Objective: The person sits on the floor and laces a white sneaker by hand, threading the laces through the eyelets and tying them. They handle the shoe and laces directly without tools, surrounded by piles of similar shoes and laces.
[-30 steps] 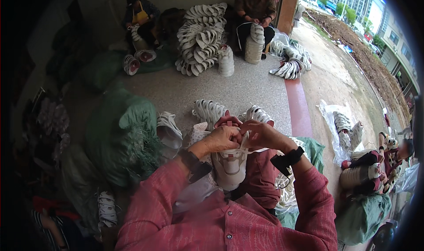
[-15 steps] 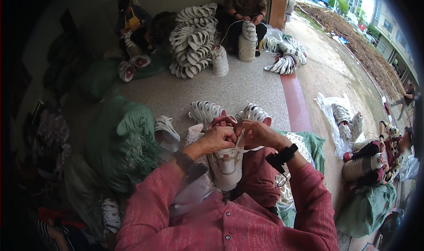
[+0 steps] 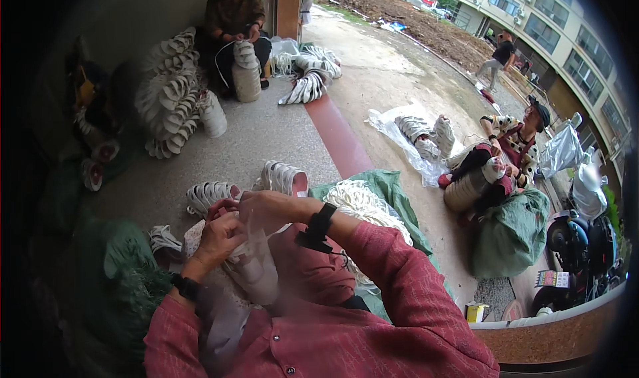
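On my lap stands a white shoe upper [image 3: 256, 275], its pinkish-red lining showing near the top. My left hand [image 3: 221, 237] is closed on its upper edge, fingers bent inward. Just to the right, my right hand [image 3: 271, 208] is closed in a pinch at the same opening. A pale shoelace [image 3: 255, 230] hangs blurred under those fingers. Motion smears the right fingertips, and the hands hide part of the upper's top. Beyond my hands lie two nested rows of white shoe uppers, one on the left [image 3: 212, 195] and one on the right [image 3: 283, 178].
Loose white laces [image 3: 366, 205] lie on a green sack [image 3: 389, 182] to my right. Another green sack [image 3: 123, 271] is at left. A tall pile of uppers [image 3: 170, 98] stands near a seated co-worker [image 3: 233, 32]. Outside, another person [image 3: 506, 145] sits by a green bag [image 3: 512, 235].
The view has swung right, so the scene sits farther left and more of the outdoors shows. Both hands stay at the top of the shoe upper; the right one is now blurred.
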Tool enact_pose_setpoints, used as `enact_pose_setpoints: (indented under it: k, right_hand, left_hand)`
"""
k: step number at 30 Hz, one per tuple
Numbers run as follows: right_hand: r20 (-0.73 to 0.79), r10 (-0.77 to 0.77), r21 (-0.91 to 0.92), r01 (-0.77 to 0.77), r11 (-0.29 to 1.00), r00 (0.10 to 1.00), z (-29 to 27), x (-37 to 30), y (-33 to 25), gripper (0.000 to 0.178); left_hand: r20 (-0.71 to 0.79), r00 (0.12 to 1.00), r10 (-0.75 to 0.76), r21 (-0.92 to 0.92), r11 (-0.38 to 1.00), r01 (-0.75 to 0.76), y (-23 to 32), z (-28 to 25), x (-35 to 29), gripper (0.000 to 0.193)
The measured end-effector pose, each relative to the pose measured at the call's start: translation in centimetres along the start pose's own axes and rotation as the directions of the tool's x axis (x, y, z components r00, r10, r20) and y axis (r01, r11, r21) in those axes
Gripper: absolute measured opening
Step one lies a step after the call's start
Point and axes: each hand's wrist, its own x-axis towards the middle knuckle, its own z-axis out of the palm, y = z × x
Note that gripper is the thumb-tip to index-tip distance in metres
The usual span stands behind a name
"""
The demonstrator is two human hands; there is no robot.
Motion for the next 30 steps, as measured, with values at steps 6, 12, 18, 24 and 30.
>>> enact_pose_setpoints:
  k: [6, 12, 18, 24, 30]
  right_hand:
    - [0.012, 0.06, 0.145, -0.062, 0.987, 0.998, -0.6, -0.2, -0.7, 0.028]
    - [0.004, 0.086, 0.259, -0.084, 0.962, 0.996, -0.6, 0.0, -0.7, 0.023]
    - [0.156, 0.253, 0.403, -0.295, 0.866, 0.955, -1.8, 0.2, -2.3, 0.018]
    - [0.144, 0.263, 0.431, -0.3, 0.851, 0.954, -1.8, 0.5, -2.7, 0.017]
    - [0.065, 0.202, 0.399, -0.211, 0.892, 0.977, -1.2, 0.1, -1.6, 0.018]
  left_hand:
    - [0.025, 0.986, 0.168, 0.34, 0.926, -0.166, 1.7, -2.0, 0.5, 0.011]
    - [-0.204, 0.96, 0.19, 0.837, 0.542, 0.071, -3.9, -15.6, -0.6, 0.01]
    - [-0.645, 0.763, -0.039, 0.711, 0.337, 0.618, -7.5, -29.2, -8.7, 0.011]
    - [-0.724, 0.681, -0.11, 0.667, 0.142, 0.732, -10.7, -27.8, -13.6, 0.008]
    - [-0.78, 0.603, -0.167, 0.607, 0.032, 0.794, -7.4, -31.0, -14.4, 0.009]
